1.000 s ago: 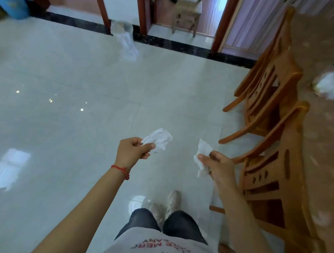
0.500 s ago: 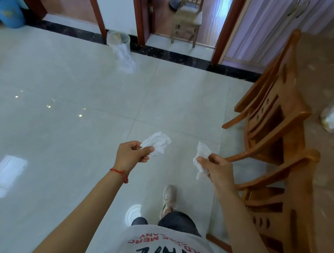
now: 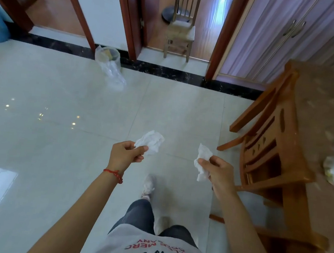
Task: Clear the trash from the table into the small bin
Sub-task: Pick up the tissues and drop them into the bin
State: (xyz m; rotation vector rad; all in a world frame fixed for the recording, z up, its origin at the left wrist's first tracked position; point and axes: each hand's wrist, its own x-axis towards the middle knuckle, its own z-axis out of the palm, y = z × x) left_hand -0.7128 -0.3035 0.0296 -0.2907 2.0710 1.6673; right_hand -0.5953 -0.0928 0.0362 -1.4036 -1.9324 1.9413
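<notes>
Small bin [image 3: 107, 56]: clear-lined, on the floor by the far wall, ahead and left of you, well apart; your left hand [image 3: 125, 155], pinching one crumpled tissue [image 3: 150, 141], is nearer than your right hand [image 3: 219, 175], pinching another tissue [image 3: 203, 162].
</notes>
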